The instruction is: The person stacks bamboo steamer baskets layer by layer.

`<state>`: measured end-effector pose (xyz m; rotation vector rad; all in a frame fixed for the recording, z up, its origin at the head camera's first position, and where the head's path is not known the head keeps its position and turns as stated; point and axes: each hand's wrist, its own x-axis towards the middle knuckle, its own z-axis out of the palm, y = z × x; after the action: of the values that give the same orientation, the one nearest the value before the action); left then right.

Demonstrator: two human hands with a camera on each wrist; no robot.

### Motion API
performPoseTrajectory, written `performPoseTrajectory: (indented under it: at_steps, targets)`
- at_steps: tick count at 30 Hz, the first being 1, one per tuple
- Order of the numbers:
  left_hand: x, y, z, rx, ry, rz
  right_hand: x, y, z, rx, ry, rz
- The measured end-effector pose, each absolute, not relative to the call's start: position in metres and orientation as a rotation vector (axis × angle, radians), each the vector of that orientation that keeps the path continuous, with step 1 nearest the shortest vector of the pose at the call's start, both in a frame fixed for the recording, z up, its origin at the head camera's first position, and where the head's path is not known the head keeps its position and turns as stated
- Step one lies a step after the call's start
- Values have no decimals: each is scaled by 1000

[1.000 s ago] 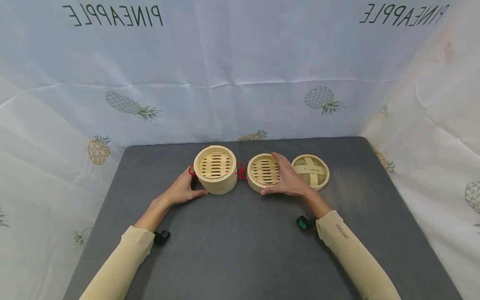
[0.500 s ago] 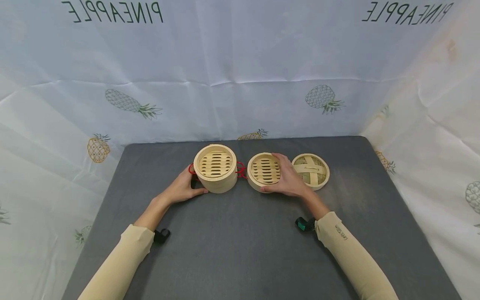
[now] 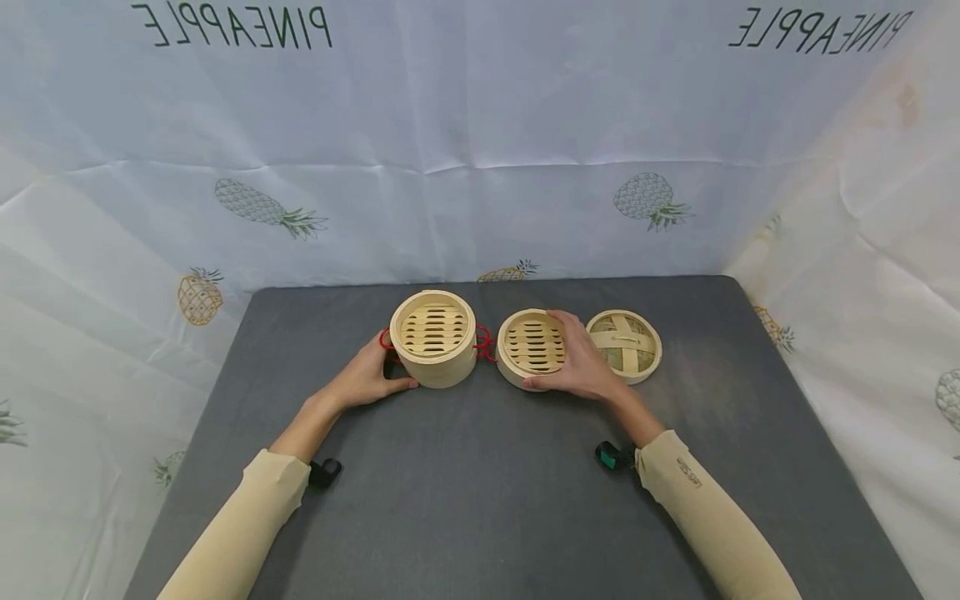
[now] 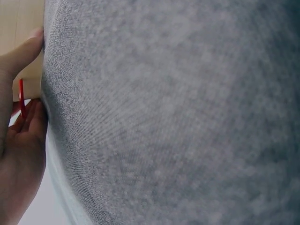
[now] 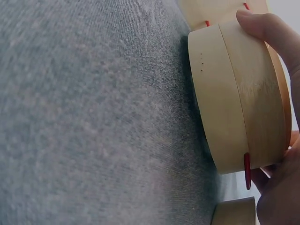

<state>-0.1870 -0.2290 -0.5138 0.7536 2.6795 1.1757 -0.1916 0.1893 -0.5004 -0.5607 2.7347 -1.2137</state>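
1. A dark grey surface [image 3: 465, 500] spreads over the lower part of the frame.
2. Behind it and on both sides there hangs a pale cloth [image 3: 450, 108], with pineapple drawings and, at the top, reversed letters.
3. Near the far edge, at the centre, the left hand [image 3: 367, 375] grips a tall basket [image 3: 441, 372].
4. To its right, the right hand [image 3: 581, 363] grips a low basket [image 3: 527, 343].
5. A round lid [image 3: 624, 342] lies just beside this hand.

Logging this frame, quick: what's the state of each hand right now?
Left hand: holding the taller bamboo steamer.
Right hand: holding the shorter bamboo steamer.
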Motion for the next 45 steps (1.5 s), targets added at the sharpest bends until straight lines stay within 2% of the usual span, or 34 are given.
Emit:
performPoseTrajectory:
  at_steps: [45]
  targets:
    - [-189, -229, -515, 762, 2675, 1189, -170, 191, -481, -617, 2720, -1264]
